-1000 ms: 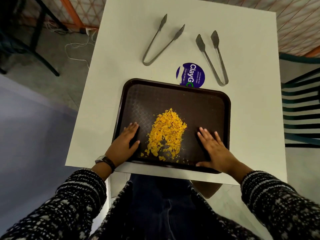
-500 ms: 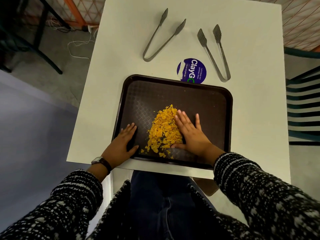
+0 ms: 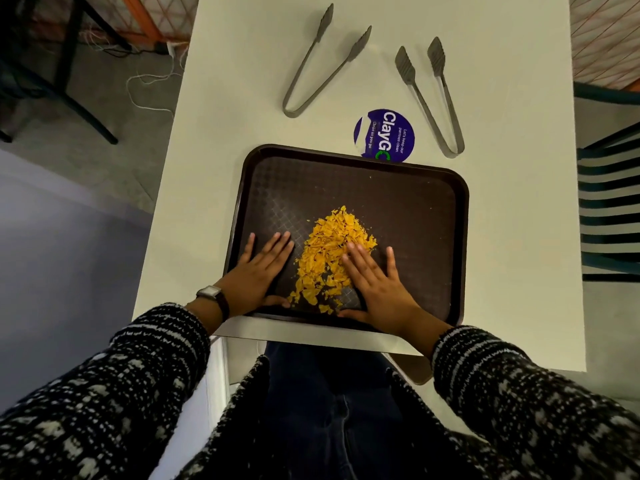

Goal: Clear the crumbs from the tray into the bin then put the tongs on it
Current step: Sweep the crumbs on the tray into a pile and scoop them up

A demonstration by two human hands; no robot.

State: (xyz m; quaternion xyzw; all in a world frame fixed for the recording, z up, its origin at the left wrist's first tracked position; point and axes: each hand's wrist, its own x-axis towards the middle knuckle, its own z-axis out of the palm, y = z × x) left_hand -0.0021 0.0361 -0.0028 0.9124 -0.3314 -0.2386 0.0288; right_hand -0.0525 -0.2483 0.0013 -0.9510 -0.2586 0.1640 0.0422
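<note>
A seated person in a black-and-white knit cardigan leans over a white table (image 3: 221, 168), both hands flat and open, grasping nothing, on the near part of a dark brown tray (image 3: 415, 209). The right hand (image 3: 377, 285), which a second ago lay near the tray's right side and half a second ago pressed against the heap, now rests on the pile's right flank, its fingertips lying over the orange crumbs (image 3: 332, 247). The left hand (image 3: 258, 271), a watch (image 3: 209, 292) on its wrist, has edged inward from the tray's near left corner and lies just beside the pile's left edge, fingers spread, thumb along the near rim. The crumbs sit between the two hands in a heap in the tray's near middle, with a few loose pieces by the near rim between the thumbs. The tray's far half is bare but for tiny specks. Beyond its far rim, a round purple sticker (image 3: 384, 135) reading "ClayGo" is partly covered by the tray's edge. Farther out lie two metal tongs, well apart from both hands: the left tongs (image 3: 322, 64) with arms splayed, the right tongs (image 3: 433, 98) beside the sticker. A striped chair (image 3: 609, 216) stands to the table's right; cables (image 3: 149, 81) trail on the floor at far left.
</note>
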